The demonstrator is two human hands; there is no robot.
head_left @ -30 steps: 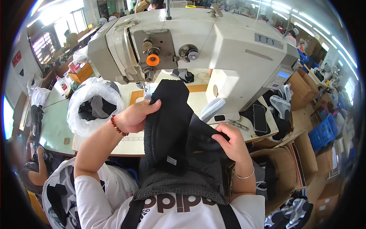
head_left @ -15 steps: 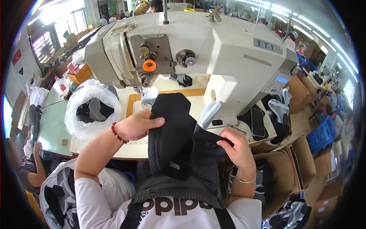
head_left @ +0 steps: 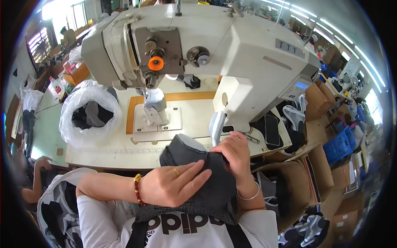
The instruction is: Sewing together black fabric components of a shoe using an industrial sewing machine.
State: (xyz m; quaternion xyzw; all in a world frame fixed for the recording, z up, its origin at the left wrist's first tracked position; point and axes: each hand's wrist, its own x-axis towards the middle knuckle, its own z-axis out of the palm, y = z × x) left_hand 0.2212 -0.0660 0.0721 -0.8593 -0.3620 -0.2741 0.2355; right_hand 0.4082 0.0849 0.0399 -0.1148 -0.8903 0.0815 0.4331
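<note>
A black fabric piece, shaped like part of a shoe upper, is folded over in front of my chest, its pale grey inner side showing at the top. My left hand lies across it with fingers stretched flat over the cloth; its thumb is hidden. Bent fingers of my right hand pinch the piece's right edge. Just beyond is the white sewing machine, its post bed standing apart from the fabric. A grey-and-white piece stands upright on the table behind my right hand.
A white plastic bag of dark cloth stands left on the table. Right of the machine lie a phone and thread snips. An open cardboard box holds pieces at right. A person's arm shows at far left.
The black piece has come down toward my chest and folded over, showing its grey side. My left hand has moved from its left edge to flat on top; my right hand has shifted inward.
</note>
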